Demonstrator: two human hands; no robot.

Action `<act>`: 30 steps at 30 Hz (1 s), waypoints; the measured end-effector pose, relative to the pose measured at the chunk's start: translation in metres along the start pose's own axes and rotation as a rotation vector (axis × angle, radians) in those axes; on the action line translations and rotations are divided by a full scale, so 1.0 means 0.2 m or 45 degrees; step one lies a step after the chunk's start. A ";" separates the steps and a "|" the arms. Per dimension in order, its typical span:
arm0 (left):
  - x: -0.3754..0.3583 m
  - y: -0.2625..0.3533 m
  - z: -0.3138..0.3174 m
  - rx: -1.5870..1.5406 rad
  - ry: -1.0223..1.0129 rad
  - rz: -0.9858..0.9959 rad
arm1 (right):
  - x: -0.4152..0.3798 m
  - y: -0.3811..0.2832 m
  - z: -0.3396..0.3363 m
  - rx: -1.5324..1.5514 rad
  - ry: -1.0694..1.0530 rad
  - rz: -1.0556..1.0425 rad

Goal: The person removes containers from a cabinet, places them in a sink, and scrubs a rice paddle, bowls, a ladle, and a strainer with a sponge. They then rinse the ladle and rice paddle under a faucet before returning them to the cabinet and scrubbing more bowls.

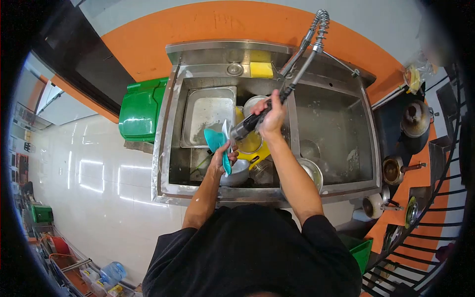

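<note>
My right hand [271, 115] grips the black handle of the pull-down spray faucet [250, 123] over the left basin of a steel double sink [170, 143]. The nozzle points at a teal plate [215, 139] that my left hand [221, 156] holds tilted on edge above the basin. Under them lie a yellow bowl [250, 143], a steel bowl [236, 174] and a rectangular steel tray [208, 115].
A yellow sponge [261, 69] sits on the sink's back ledge. The right basin [336, 133] holds a steel bowl [310, 171]. A green bin [141, 109] stands left of the sink. Pots and pans [414, 119] crowd the rack at right.
</note>
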State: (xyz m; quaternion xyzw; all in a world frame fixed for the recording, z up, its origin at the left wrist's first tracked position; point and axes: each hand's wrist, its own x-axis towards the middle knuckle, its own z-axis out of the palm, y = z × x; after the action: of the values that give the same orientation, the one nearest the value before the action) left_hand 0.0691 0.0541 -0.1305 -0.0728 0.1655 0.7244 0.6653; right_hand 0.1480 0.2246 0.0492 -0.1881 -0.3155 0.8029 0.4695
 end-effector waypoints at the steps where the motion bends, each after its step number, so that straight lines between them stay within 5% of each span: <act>1: 0.00 0.01 -0.01 -0.002 -0.021 -0.008 | -0.03 0.01 0.02 -0.013 0.001 0.045; 5: -0.02 0.05 -0.03 -0.308 -0.222 -0.232 | 0.00 0.00 0.03 -0.043 0.076 -0.132; 9: -0.08 0.05 0.10 -0.195 -0.352 -0.134 | 0.02 -0.05 0.06 -0.053 0.095 -0.356; 14: -0.08 0.00 0.13 -0.160 -0.083 0.138 | -0.06 0.00 0.04 0.013 0.032 -0.266; 17: -0.03 0.04 -0.07 -0.043 -0.155 0.079 | -0.07 0.01 0.02 -0.197 -0.066 0.092; 24: -0.08 0.00 0.06 -0.169 -0.381 -0.136 | 0.07 -0.04 0.07 -0.082 0.054 -0.416; 30: -0.09 0.03 0.04 -0.060 -0.387 -0.156 | 0.04 0.04 0.10 -0.032 0.003 -0.194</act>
State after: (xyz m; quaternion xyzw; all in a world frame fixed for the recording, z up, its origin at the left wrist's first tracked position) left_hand 0.0654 0.0396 -0.1159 0.0122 0.0412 0.6889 0.7236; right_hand 0.1274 0.2227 0.0581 -0.1704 -0.3385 0.7606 0.5271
